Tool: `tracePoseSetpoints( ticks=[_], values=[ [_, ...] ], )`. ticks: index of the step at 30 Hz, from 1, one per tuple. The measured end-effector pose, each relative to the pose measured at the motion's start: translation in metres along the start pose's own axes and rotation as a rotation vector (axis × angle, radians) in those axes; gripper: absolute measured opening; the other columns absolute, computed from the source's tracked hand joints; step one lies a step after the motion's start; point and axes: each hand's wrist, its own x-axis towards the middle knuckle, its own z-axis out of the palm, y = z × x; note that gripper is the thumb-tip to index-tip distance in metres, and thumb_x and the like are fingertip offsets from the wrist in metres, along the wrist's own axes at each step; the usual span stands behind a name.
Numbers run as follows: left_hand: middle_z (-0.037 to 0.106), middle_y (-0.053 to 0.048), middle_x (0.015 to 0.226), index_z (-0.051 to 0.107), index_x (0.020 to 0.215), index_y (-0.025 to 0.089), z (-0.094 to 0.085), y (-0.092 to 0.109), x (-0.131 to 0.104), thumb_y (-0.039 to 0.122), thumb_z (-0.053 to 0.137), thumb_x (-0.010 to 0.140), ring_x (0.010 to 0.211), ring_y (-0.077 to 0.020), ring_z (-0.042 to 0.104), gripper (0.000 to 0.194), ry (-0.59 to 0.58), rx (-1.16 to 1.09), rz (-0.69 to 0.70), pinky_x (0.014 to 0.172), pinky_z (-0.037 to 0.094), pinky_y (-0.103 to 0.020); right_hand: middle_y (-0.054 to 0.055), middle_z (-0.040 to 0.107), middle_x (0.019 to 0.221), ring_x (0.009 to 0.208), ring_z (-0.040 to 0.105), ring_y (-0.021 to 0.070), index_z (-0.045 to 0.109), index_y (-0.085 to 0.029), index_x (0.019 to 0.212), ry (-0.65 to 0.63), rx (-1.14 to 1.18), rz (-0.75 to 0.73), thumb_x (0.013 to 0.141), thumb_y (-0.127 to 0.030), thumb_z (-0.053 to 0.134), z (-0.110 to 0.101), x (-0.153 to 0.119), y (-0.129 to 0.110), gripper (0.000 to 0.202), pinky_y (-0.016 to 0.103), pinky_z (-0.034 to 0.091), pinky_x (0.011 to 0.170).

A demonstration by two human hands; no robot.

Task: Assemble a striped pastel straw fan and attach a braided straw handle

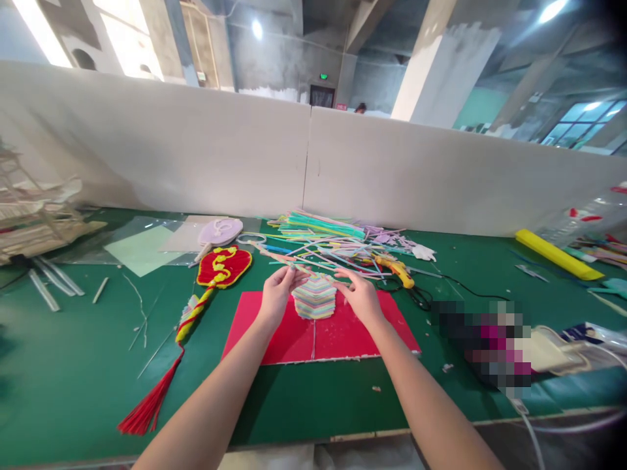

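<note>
A striped pastel fan-shaped piece (315,299) with a thin stem lies on a red board (362,333). My left hand (283,290) is at its upper left, thumb and fingers pinched on a thin pale strip (306,269). At the upper right my right hand (360,294) has its fingers bent near the strip's other end; whether they grip it is too small to tell. The strip runs between both hands along the top of the striped piece.
Behind the board lies a pile of colored strips (318,225), with an orange glue gun (399,271) at its right. A red fan (225,266) with a tassel lies left. A yellow bar (558,254) and pale partition (392,170) stand farther back.
</note>
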Motion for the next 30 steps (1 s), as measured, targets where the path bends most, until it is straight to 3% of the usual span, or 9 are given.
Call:
tracePoseSetpoints(
  ticks=[3,7,9,13,16,19,24,27,30],
  values=[
    [0.07,-0.008,0.083,0.062,0.082,0.013,0.002,0.002,-0.001,0.044,0.068,0.068,0.084,-0.0226,0.068,0.034,0.019,-0.032,0.005,0.082,0.051,-0.037,0.005,0.069,0.087,0.042,0.053,0.0121,0.068,-0.022,0.088,0.009,0.155,0.042,0.077,-0.045,0.057,-0.002,0.0,0.01,0.027,0.029,0.048,0.051],
    [0.07,-0.01,0.096,0.063,0.09,0.014,0.002,0.005,-0.002,0.039,0.07,0.067,0.086,-0.0219,0.067,0.035,0.039,-0.029,0.003,0.084,0.051,-0.038,0.004,0.068,0.076,0.062,0.063,0.0188,0.069,-0.022,0.074,0.015,0.186,0.029,0.074,-0.042,0.062,-0.007,0.002,0.015,0.021,0.032,0.052,0.065],
    [0.07,-0.01,0.094,0.063,0.085,0.013,0.0,0.004,0.0,0.038,0.072,0.065,0.085,-0.0211,0.067,0.033,0.073,-0.044,0.019,0.087,0.05,-0.039,0.005,0.068,0.092,0.076,0.064,0.0208,0.069,-0.023,0.087,0.076,0.284,0.069,0.071,-0.039,0.066,-0.007,0.004,0.015,0.023,0.032,0.054,0.067],
    [0.07,-0.008,0.1,0.062,0.085,0.016,-0.005,0.0,0.003,0.033,0.073,0.065,0.093,-0.0196,0.065,0.028,0.09,-0.154,0.068,0.094,0.045,-0.04,0.007,0.055,0.125,0.088,0.065,0.0191,0.05,-0.028,0.122,0.212,0.761,0.336,0.065,-0.035,0.072,-0.003,0.006,0.014,0.061,0.031,0.058,0.066],
    [0.07,-0.007,0.1,0.062,0.084,0.018,-0.002,-0.003,0.002,0.031,0.074,0.065,0.1,-0.0205,0.063,0.026,0.056,-0.204,0.059,0.097,0.043,-0.039,0.007,0.062,0.117,0.096,0.064,0.0189,0.057,-0.023,0.111,0.031,1.027,0.481,0.074,-0.039,0.066,-0.002,0.004,0.01,0.042,0.029,0.057,0.075],
    [0.071,-0.009,0.095,0.064,0.079,0.016,0.007,-0.006,-0.003,0.032,0.076,0.062,0.105,-0.0238,0.06,0.027,-0.003,-0.166,0.007,0.098,0.042,-0.04,0.006,0.066,0.11,0.096,0.065,0.0175,0.064,-0.021,0.099,-0.072,1.093,0.513,0.079,-0.042,0.06,0.001,0.003,0.005,0.029,0.024,0.057,0.071],
    [0.071,-0.011,0.093,0.065,0.085,0.013,0.011,-0.006,-0.005,0.04,0.073,0.064,0.092,-0.0246,0.066,0.035,-0.027,-0.153,-0.116,0.094,0.045,-0.042,0.005,0.072,0.09,0.083,0.068,0.0163,0.065,-0.019,0.08,0.054,1.111,0.529,0.075,-0.04,0.065,0.002,0.005,0.005,0.022,0.022,0.057,0.065],
    [0.072,-0.011,0.091,0.064,0.083,0.013,0.005,-0.004,-0.001,0.037,0.073,0.065,0.088,-0.022,0.067,0.031,0.04,-0.182,-0.076,0.093,0.045,-0.04,0.003,0.072,0.077,0.078,0.069,0.0152,0.064,-0.018,0.072,0.174,1.152,0.559,0.071,-0.039,0.069,0.0,0.007,0.008,0.022,0.022,0.056,0.066],
    [0.072,-0.01,0.09,0.064,0.079,0.013,0.004,-0.005,-0.001,0.031,0.076,0.062,0.088,-0.02,0.067,0.027,0.056,-0.19,-0.041,0.094,0.045,-0.037,0.001,0.071,0.079,0.076,0.068,0.0118,0.067,-0.019,0.078,0.218,1.252,0.574,0.067,-0.035,0.074,-0.001,0.007,0.006,0.021,0.018,0.055,0.067]
  ],
)
